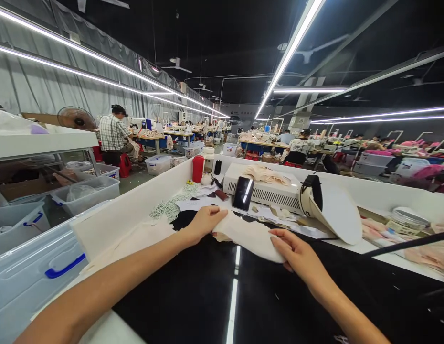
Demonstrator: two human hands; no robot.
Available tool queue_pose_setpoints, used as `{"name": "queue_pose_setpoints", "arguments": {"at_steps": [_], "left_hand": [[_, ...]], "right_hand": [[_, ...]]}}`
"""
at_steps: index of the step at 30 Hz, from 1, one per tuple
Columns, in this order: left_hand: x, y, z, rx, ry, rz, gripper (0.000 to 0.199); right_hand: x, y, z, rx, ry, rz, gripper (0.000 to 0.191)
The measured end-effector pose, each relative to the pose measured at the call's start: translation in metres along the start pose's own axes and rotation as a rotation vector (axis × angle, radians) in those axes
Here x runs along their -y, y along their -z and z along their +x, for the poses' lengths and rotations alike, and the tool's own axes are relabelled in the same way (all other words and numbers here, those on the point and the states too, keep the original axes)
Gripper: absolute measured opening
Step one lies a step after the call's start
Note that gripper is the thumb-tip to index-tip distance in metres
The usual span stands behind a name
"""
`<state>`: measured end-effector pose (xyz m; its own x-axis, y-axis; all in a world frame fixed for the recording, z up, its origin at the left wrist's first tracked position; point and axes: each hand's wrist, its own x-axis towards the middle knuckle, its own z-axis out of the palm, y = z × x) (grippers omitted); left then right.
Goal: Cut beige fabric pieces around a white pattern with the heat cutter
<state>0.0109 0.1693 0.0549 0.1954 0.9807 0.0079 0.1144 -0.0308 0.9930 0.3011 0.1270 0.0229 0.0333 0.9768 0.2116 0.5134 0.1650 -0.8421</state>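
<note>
A cream piece of fabric (245, 234) is stretched between my two hands, above a glossy black tabletop (193, 296). My left hand (204, 222) pinches its left end between thumb and fingers. At the right end, my right hand (291, 248) grips the cloth, thumb and fingers closed on its edge. Just behind the fabric, a dark phone (242, 193) leans upright against a white slotted box (268, 191). More pale cloth (136, 243) lies on the left side of the table, partly behind my left forearm.
A white cone-shaped shade (333, 210) stands right of the box. A red container (198, 168) and tangled pale green cord (168, 205) are at the back left. A low white wall (386, 184) borders the table. Plastic bins (84, 193) sit at left; people work at tables beyond.
</note>
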Motion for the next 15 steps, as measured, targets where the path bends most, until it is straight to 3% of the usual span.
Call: {"name": "queue_pose_setpoints", "arguments": {"at_steps": [4, 8, 15], "left_hand": [[-0.005, 0.003, 0.036, -0.050, 0.016, 0.114, 0.040], [0.006, 0.000, 0.055, -0.044, 0.073, 0.256, 0.030], [0.019, 0.002, 0.058, 0.003, 0.147, 0.428, 0.032]], "right_hand": [[-0.017, 0.010, 0.040, -0.104, -0.037, -0.005, 0.057], [-0.034, 0.004, 0.070, -0.178, -0.050, -0.078, 0.045], [-0.052, -0.016, 0.080, -0.199, -0.020, -0.193, 0.043]]}}
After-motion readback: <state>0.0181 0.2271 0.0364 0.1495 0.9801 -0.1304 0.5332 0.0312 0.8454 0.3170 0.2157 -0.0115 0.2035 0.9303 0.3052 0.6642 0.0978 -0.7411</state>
